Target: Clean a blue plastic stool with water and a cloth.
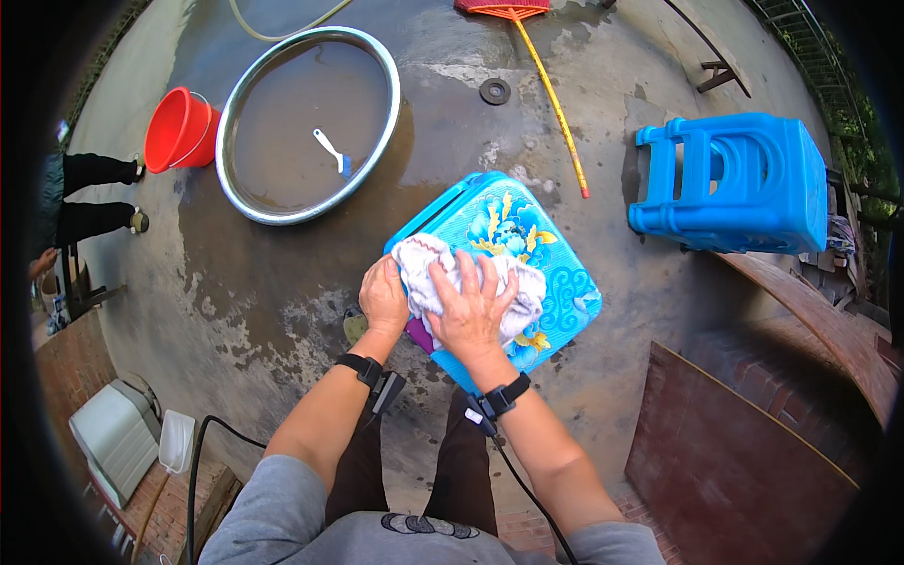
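A blue plastic stool (572, 273) with a printed yellow and blue flower stands in front of me. On its top lies a bunched white cloth (529, 292). My right hand (468, 314) presses flat on the cloth, fingers spread. At the stool's left edge my left hand (384, 296) curls against the cloth's side; its fingertips are partly hidden, and it seems to grip the cloth's edge or the stool rim. A bit of purple material (418, 334) shows between the hands below the cloth.
A wide metal basin (388, 141) of murky water holds a white brush (328, 144). Beside it are a red bucket (174, 132) and a standing person (99, 184). A broom (556, 104), a black disc (494, 91), stacked blue stools (763, 184) and a brown board (725, 452) surround the wet floor.
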Available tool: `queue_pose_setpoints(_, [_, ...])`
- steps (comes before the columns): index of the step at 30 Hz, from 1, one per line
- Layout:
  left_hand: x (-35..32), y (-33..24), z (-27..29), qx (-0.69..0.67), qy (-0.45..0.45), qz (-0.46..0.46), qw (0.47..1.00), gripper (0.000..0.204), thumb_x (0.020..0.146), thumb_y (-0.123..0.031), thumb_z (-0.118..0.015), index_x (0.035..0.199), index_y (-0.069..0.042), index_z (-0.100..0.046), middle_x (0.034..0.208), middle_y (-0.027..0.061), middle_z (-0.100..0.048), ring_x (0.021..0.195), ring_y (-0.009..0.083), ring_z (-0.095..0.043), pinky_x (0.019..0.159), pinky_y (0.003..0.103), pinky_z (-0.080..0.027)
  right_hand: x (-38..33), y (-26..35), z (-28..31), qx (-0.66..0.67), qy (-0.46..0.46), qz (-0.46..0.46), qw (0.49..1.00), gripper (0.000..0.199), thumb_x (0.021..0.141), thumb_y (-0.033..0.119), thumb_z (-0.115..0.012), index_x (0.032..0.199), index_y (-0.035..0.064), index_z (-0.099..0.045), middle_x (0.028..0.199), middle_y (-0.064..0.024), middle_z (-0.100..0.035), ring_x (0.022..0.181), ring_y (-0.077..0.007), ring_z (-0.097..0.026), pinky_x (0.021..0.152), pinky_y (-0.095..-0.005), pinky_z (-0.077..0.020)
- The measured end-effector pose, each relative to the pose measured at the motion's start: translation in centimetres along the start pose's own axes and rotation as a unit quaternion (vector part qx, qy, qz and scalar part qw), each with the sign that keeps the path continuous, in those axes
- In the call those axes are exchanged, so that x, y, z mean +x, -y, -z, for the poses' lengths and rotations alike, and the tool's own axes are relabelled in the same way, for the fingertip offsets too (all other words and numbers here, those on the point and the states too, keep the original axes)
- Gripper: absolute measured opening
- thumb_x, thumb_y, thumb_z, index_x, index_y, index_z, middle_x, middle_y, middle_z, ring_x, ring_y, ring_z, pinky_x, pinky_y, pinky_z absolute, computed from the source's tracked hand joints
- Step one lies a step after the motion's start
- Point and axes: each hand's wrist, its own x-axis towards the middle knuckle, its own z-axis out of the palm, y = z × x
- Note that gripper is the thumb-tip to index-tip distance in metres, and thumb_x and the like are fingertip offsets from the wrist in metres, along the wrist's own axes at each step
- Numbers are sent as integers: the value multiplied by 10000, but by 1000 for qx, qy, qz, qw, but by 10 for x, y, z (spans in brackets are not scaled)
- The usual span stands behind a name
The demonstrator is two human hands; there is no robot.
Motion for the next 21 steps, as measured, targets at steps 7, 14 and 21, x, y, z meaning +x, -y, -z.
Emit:
queue_pose_setpoints(7, [0, -12, 0, -5, 13, -9, 1000, 471, 1129, -319, -392, 1134, 7, -731, 1067, 226, -745, 1010, 407, -711, 898, 462, -542, 104, -31, -10, -49, -90, -56, 993, 608, 669, 292, -882, 1231, 219, -662, 1407, -97, -558, 1390, -397, -414, 1099, -739, -250])
queue_pose_setpoints(14, [-5, -11, 5, -6, 15, 21, 1000, 478, 1129, -332, -392, 1144, 7, -730, 1075, 232, -746, 1016, 407, -712, 901, 454, -542, -91, -40, 21, 38, 24, 89, 995, 755, 502, 252, -943, 1215, 247, -693, 1449, -50, -545, 1393, -354, -442, 1121, -725, -277])
queue_pose_setpoints(21, [-4, -3, -2, 3, 14, 3, 1000, 419, 1115, -290, -419, 1137, -7, -728, 1106, 195, -745, 1036, 382, -705, 918, 460, -543, -121, -63, 44, -17, 45, -22, 999, 735, 503, 290, -939, 1195, 270, -694, 1465, -116, -509, 1382, -366, -420, 1126, -720, -226])
